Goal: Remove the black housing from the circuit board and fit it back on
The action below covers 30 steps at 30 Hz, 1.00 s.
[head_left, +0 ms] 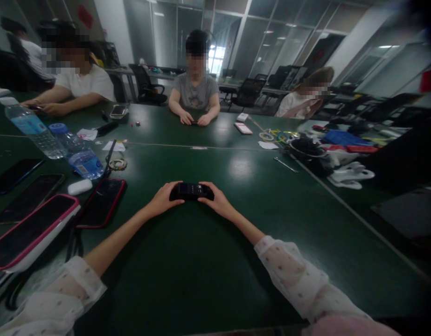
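Between my two hands is a small black device with a lit screen (191, 189), long side across, at the middle of the dark green table (201, 261). My left hand (165, 198) is closed on its left end, thumb along the near edge and fingers at the far edge. Its right end sits in my right hand (217, 198), gripped the same way. White text or marks show on the screen, too small to read. Whether the device rests on the tabletop or is held just above it, I cannot tell.
Left of my arm lie several phones, one red-edged (101, 203), a white earbud case (79, 186) and water bottles (83, 156). A wrench (285, 164) lies to the right, before a pile of cables and gloves (351, 175). Several people sit across the table.
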Each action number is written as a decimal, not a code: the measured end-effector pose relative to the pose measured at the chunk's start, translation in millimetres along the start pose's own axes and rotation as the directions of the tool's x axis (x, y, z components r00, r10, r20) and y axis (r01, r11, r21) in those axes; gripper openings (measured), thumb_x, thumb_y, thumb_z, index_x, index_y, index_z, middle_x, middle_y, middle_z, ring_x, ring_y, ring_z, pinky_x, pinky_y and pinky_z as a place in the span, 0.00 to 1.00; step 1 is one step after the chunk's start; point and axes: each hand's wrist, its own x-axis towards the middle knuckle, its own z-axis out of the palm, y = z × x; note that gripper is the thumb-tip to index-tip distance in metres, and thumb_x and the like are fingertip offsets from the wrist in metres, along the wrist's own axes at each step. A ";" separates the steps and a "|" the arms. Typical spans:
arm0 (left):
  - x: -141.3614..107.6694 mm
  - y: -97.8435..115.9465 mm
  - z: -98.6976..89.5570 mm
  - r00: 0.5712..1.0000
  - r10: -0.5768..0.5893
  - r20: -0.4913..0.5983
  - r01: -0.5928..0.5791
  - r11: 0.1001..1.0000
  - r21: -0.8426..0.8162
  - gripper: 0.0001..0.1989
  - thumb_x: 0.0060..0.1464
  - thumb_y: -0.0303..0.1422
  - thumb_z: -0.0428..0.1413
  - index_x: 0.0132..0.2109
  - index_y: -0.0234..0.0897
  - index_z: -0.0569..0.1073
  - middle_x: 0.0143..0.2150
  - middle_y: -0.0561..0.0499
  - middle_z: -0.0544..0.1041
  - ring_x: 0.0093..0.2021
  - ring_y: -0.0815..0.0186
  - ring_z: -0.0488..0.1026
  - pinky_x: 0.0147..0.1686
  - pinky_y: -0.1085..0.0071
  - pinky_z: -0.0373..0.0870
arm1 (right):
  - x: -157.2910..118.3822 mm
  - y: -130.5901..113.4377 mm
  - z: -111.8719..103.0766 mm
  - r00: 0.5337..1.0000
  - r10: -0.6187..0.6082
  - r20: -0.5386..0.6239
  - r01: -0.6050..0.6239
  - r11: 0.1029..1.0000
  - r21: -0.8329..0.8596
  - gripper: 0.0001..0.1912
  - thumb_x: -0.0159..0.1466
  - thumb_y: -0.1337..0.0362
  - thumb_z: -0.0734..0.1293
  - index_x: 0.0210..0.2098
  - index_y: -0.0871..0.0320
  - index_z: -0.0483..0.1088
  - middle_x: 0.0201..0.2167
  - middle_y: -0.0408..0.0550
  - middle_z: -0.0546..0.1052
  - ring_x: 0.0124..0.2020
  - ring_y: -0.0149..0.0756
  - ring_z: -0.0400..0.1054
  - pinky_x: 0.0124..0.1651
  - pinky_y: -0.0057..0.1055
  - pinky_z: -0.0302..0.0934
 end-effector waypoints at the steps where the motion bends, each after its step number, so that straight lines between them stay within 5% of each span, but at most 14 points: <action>1: -0.1 0.2 -0.3 1.000 -0.003 -0.002 0.003 1.000 -0.008 0.34 0.53 0.40 0.61 0.63 0.42 0.57 0.59 0.42 0.67 0.57 0.53 0.65 0.54 0.51 0.62 | 0.2 0.2 0.0 1.000 0.002 0.000 -0.002 1.000 0.008 0.27 0.59 0.62 0.69 0.56 0.51 0.60 0.53 0.50 0.68 0.55 0.42 0.64 0.58 0.46 0.58; 9: 0.8 -6.5 2.0 0.998 -0.068 -0.007 0.067 0.996 -0.063 0.34 0.53 0.40 0.60 0.63 0.41 0.57 0.59 0.41 0.66 0.58 0.53 0.65 0.55 0.51 0.63 | 1.1 -1.5 -1.6 1.000 0.005 -0.023 -0.003 0.996 0.095 0.25 0.60 0.61 0.68 0.55 0.51 0.60 0.52 0.49 0.69 0.54 0.40 0.65 0.58 0.43 0.60; 17: 1.4 -8.4 4.3 0.997 -0.078 -0.012 0.077 0.996 -0.045 0.28 0.55 0.39 0.59 0.60 0.40 0.61 0.56 0.42 0.68 0.56 0.54 0.67 0.53 0.52 0.65 | -1.9 -0.9 0.6 0.978 0.020 -0.210 -0.004 0.997 0.078 0.26 0.59 0.60 0.69 0.55 0.51 0.59 0.52 0.50 0.68 0.53 0.43 0.65 0.58 0.45 0.59; 25: 1.5 3.1 -3.6 0.998 -0.057 0.032 0.059 0.997 -0.048 0.27 0.56 0.37 0.58 0.62 0.45 0.60 0.57 0.45 0.68 0.56 0.55 0.66 0.53 0.52 0.65 | -2.3 5.6 -1.0 0.838 0.119 -0.533 -0.117 0.992 0.037 0.25 0.60 0.57 0.67 0.53 0.54 0.56 0.49 0.53 0.67 0.50 0.43 0.64 0.55 0.43 0.59; 30: 0.9 4.5 -4.0 0.996 -0.078 0.040 0.080 0.995 -0.057 0.27 0.57 0.37 0.58 0.62 0.46 0.60 0.56 0.46 0.68 0.55 0.55 0.67 0.52 0.52 0.65 | -2.8 22.9 -2.8 0.775 0.221 -0.592 -0.257 0.966 0.024 0.24 0.60 0.56 0.66 0.52 0.56 0.56 0.49 0.55 0.66 0.51 0.46 0.62 0.57 0.50 0.55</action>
